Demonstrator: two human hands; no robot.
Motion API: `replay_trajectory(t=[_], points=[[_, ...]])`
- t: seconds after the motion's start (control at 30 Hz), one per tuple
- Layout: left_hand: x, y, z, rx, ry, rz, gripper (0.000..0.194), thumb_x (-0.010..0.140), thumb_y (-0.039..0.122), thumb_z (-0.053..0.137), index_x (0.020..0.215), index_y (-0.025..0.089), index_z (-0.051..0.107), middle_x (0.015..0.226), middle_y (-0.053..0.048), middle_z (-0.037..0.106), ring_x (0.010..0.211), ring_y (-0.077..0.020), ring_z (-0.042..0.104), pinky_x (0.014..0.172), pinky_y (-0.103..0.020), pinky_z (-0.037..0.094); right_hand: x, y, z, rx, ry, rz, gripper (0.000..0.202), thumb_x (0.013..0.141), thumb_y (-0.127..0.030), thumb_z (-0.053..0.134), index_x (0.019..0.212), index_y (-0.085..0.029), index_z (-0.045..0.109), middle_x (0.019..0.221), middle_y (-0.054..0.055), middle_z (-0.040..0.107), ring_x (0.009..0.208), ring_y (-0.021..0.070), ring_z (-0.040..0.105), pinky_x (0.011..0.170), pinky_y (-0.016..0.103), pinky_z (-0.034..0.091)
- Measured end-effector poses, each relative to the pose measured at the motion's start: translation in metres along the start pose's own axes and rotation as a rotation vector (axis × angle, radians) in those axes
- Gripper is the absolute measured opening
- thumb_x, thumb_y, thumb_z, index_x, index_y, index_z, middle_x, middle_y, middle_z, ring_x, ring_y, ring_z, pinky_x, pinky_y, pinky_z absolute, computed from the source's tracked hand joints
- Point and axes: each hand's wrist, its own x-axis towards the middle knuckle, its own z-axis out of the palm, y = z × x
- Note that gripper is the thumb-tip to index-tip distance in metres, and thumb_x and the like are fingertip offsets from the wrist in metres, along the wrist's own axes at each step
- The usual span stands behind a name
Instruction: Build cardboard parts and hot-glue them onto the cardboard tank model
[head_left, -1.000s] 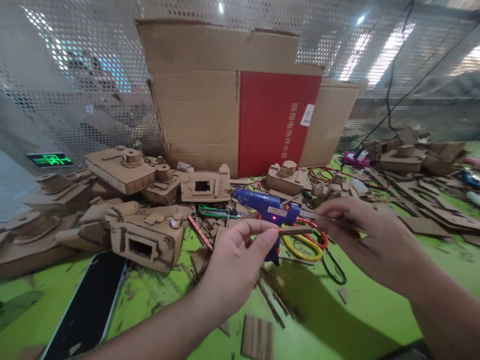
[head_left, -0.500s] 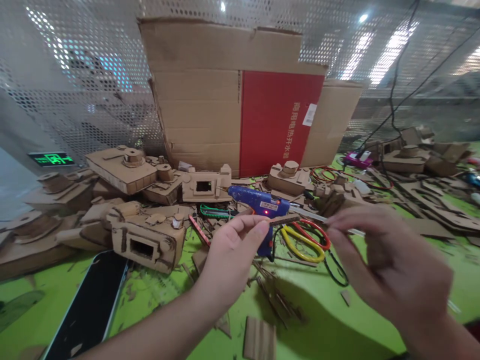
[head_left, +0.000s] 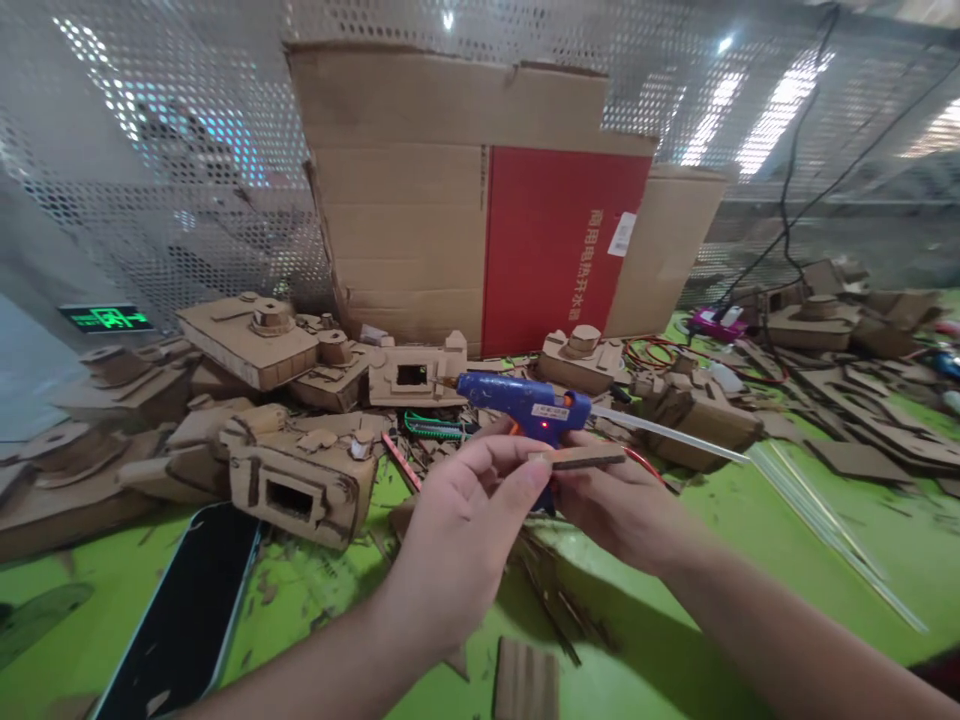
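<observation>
A small strip of cardboard [head_left: 589, 457] is pinched between the thumb and fingers of my left hand [head_left: 469, 540]. Just behind it, my right hand [head_left: 630, 515] is wrapped around the handle of a blue hot glue gun [head_left: 504, 395], partly hidden by the strip and my left fingers. The gun's nozzle points left and its small red light is lit. From its rear a long clear glue stick [head_left: 675, 435] sticks out to the right. A flat square cardboard piece [head_left: 527, 680] lies on the green table below my hands.
Cardboard models [head_left: 300, 485] crowd the left and back. A phone [head_left: 180, 610] lies front left, and a green utility knife [head_left: 433, 425] lies behind my left hand. Loose glue sticks [head_left: 832, 530] rest at right. A large cardboard sheet [head_left: 405, 230] stands behind; a purple power strip [head_left: 716, 322] sits back right.
My right hand has left the glue stick at the gun's rear and moved left onto the gun's handle. The gun has shifted slightly right. My left hand still pinches the cardboard strip.
</observation>
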Motion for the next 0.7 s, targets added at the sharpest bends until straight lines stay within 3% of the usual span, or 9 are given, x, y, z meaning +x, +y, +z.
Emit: replay_trajectory(t=[0.07, 0.17, 0.2, 0.3, 0.33, 0.4, 0.43, 0.53, 0.7], points=[[-0.005, 0.004, -0.002, 0.032, 0.007, -0.002, 0.027, 0.08, 0.044, 0.093, 0.091, 0.021, 0.086, 0.104, -0.014, 0.084, 0.12, -0.0329, 0.071, 0.113, -0.046, 0.05, 0.002, -0.003, 0.007, 0.017, 0.025, 0.014, 0.05, 0.074, -0.065, 0.093, 0.107, -0.032, 0.077, 0.105, 0.002, 0.084, 0.103, 0.0285, 0.08, 0.093, 0.047, 0.065], [-0.017, 0.011, -0.007, 0.167, 0.042, 0.004, 0.019, 0.083, 0.043, 0.09, 0.089, 0.025, 0.089, 0.128, -0.018, 0.08, 0.155, -0.0374, 0.046, 0.129, -0.051, 0.031, 0.006, -0.01, 0.014, 0.012, 0.061, 0.014, 0.052, 0.083, -0.059, 0.09, 0.124, -0.033, 0.073, 0.116, 0.003, 0.083, 0.106, 0.0281, 0.079, 0.093, 0.044, 0.065], [-0.022, 0.013, -0.011, 0.223, 0.057, 0.003, 0.018, 0.085, 0.043, 0.089, 0.09, 0.026, 0.09, 0.139, -0.017, 0.076, 0.158, -0.0378, 0.043, 0.13, -0.052, 0.031, 0.008, -0.013, 0.015, 0.006, 0.062, 0.004, 0.051, 0.085, -0.06, 0.088, 0.125, -0.032, 0.072, 0.117, 0.004, 0.083, 0.104, 0.0276, 0.08, 0.092, 0.043, 0.065], [-0.037, 0.019, -0.03, 0.284, 0.117, -0.003, 0.02, 0.083, 0.045, 0.09, 0.089, 0.026, 0.089, 0.155, -0.015, 0.068, 0.139, -0.0383, 0.066, 0.108, -0.044, 0.058, 0.016, -0.021, 0.014, -0.008, 0.035, -0.053, 0.047, 0.088, -0.062, 0.085, 0.121, -0.031, 0.071, 0.113, 0.003, 0.081, 0.094, 0.0233, 0.079, 0.09, 0.039, 0.064], [-0.041, 0.021, -0.038, 0.306, 0.147, -0.004, 0.021, 0.084, 0.046, 0.09, 0.091, 0.026, 0.089, 0.144, -0.015, 0.076, 0.124, -0.0347, 0.075, 0.097, -0.04, 0.063, 0.019, -0.022, 0.012, -0.013, 0.022, -0.071, 0.048, 0.087, -0.061, 0.087, 0.121, -0.032, 0.07, 0.11, 0.001, 0.081, 0.091, 0.0217, 0.078, 0.088, 0.037, 0.064], [-0.048, 0.024, -0.056, 0.4, 0.206, -0.017, 0.028, 0.083, 0.047, 0.091, 0.101, 0.026, 0.088, 0.095, -0.012, 0.088, 0.077, -0.0247, 0.081, 0.065, -0.029, 0.066, 0.023, -0.019, 0.007, -0.033, 0.008, -0.087, 0.049, 0.082, -0.056, 0.093, 0.118, -0.031, 0.07, 0.099, -0.001, 0.079, 0.084, 0.0191, 0.075, 0.079, 0.032, 0.062], [-0.05, 0.026, -0.065, 0.446, 0.303, -0.007, 0.029, 0.083, 0.047, 0.092, 0.104, 0.026, 0.087, 0.081, -0.008, 0.086, 0.067, -0.0219, 0.08, 0.062, -0.027, 0.065, 0.025, -0.015, 0.004, -0.05, 0.002, -0.081, 0.047, 0.081, -0.053, 0.095, 0.114, -0.029, 0.07, 0.093, -0.001, 0.077, 0.081, 0.0182, 0.073, 0.075, 0.03, 0.059], [-0.053, 0.03, -0.085, 0.575, 0.509, 0.137, 0.03, 0.079, 0.044, 0.095, 0.103, 0.027, 0.087, 0.085, -0.005, 0.089, 0.069, -0.0201, 0.082, 0.064, -0.021, 0.067, 0.023, 0.0, -0.001, -0.104, -0.008, -0.02, 0.037, 0.086, -0.051, 0.092, 0.097, -0.022, 0.072, 0.08, 0.0, 0.072, 0.073, 0.0172, 0.067, 0.066, 0.028, 0.053], [-0.049, 0.029, -0.101, 0.806, 0.633, 0.312, 0.022, 0.082, 0.038, 0.089, 0.102, 0.03, 0.089, 0.088, 0.0, 0.09, 0.072, -0.0197, 0.085, 0.077, -0.023, 0.071, 0.002, 0.013, 0.001, -0.145, -0.038, 0.094, 0.046, 0.091, -0.065, 0.079, 0.094, -0.019, 0.075, 0.079, 0.005, 0.072, 0.073, 0.023, 0.068, 0.07, 0.036, 0.054]])
